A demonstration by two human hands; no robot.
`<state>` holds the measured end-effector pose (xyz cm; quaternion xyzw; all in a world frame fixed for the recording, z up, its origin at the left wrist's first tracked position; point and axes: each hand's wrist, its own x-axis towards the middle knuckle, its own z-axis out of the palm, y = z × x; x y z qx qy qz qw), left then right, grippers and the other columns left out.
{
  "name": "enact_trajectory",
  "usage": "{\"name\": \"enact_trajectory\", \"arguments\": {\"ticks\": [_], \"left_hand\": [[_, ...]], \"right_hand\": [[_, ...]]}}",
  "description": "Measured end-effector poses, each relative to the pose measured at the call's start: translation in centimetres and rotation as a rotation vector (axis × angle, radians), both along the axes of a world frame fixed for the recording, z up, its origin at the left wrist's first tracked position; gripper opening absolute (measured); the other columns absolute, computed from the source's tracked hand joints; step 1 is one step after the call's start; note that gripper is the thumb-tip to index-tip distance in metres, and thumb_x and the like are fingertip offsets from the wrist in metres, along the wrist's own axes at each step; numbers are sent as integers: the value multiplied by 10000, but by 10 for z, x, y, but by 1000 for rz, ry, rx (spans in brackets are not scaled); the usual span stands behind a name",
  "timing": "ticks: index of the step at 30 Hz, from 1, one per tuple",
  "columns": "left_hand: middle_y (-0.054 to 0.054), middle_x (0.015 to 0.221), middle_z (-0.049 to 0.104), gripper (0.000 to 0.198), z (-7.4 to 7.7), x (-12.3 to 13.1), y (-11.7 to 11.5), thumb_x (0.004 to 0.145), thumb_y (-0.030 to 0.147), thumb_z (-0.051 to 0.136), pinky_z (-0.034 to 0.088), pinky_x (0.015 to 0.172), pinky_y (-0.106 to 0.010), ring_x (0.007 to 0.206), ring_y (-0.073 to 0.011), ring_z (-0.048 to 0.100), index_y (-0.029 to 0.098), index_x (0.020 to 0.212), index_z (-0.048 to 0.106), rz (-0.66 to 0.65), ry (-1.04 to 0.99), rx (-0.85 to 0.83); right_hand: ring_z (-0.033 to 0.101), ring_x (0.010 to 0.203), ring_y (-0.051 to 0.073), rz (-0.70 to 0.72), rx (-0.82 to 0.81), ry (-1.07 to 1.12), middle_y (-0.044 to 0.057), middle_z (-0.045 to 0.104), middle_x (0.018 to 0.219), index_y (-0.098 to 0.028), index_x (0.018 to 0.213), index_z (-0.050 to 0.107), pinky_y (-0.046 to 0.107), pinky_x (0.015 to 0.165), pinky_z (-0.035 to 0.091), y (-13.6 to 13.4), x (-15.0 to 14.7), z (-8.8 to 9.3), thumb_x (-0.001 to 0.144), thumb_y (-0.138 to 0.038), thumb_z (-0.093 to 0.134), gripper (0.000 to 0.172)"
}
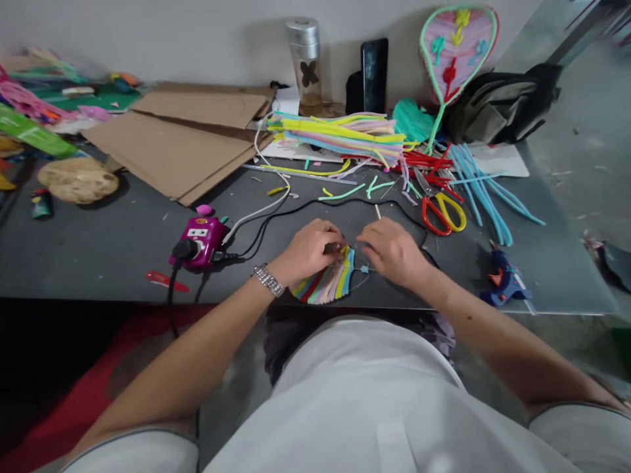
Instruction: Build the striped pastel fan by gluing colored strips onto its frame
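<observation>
- A dark grey work table spans the view, with flat brown cardboard sheets at eleven o'clock from the hands.
- A loose bundle of multicoloured pipe-cleaner strips lies at twelve o'clock.
- A fan-shaped craft piece of rainbow fuzzy strips lies flat near the table's front edge, just below and between the hands. Its red, green, yellow, pink and blue strips sit side by side, their ends fanning out inside a thin wire loop.
- The left hand is curled, its fingers pinching the top of the strips.
- The right hand is half-curled just beside the piece; whether it grips the wire, I cannot tell.
- Red-and-yellow-handled scissors lie at two o'clock.
- A blue hot glue gun lies at three o'clock.
- A magenta plug socket sits at nine o'clock.
</observation>
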<state>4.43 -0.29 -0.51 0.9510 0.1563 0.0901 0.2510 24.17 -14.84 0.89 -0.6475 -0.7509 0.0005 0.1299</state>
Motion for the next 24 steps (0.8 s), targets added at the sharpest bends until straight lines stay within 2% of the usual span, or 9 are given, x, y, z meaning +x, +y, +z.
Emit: {"name": "enact_trajectory", "arguments": {"ticks": [1,3,5,10,14,20,24], "left_hand": [[-77,1114,739,132,-1,0,0,891,238,758,520,956,-403,1053,-263,645,219,1011,808,3,-5,-4],[-77,1096,730,139,-1,-2,1,905,240,736,514,951,-399,1035,-256,639,215,1020,809,3,-18,-6],[-80,1083,721,139,-1,-3,1,920,239,716,510,947,-398,1029,-253,634,210,1016,812,-4,-27,-7],[-82,1057,710,135,-3,-3,-1,931,238,703,501,929,-397,1006,-251,625,207,995,817,-1,-47,-8],[-79,1077,710,145,-3,-2,-2,906,222,713,491,933,-400,1019,-258,620,219,1003,820,15,-34,-16],[-79,1066,725,173,2,6,-9,893,342,779,470,909,-411,1036,-281,631,202,992,798,128,33,-69],[-76,1050,738,169,2,11,-13,917,370,754,449,868,-409,1036,-288,641,212,966,786,180,53,-50]], "right_hand": [[550,1037,277,25,-14,26,124,707,1093,-163,1077,727,384,869,382,-2,-10,-4,1011,-224,607,151],[535,1022,285,25,-31,30,127,693,1066,-156,1036,727,385,852,372,-3,-24,-11,1006,-335,667,191],[517,1007,286,-1,-33,6,127,684,1046,-155,1015,727,387,833,352,-1,-31,-15,1008,-374,679,224],[495,935,266,28,-44,-18,117,664,948,-162,941,727,382,787,311,8,-26,-14,1064,-291,561,244],[505,881,248,1,-59,97,114,666,921,-158,905,716,371,798,347,13,-20,-16,1084,-232,452,327],[565,899,231,-86,-117,309,93,691,911,-175,900,705,346,838,407,20,-18,-20,1057,-226,533,238],[580,886,209,-99,-110,396,55,689,877,-204,865,672,323,832,417,18,-21,-13,1013,-252,653,156]]}}
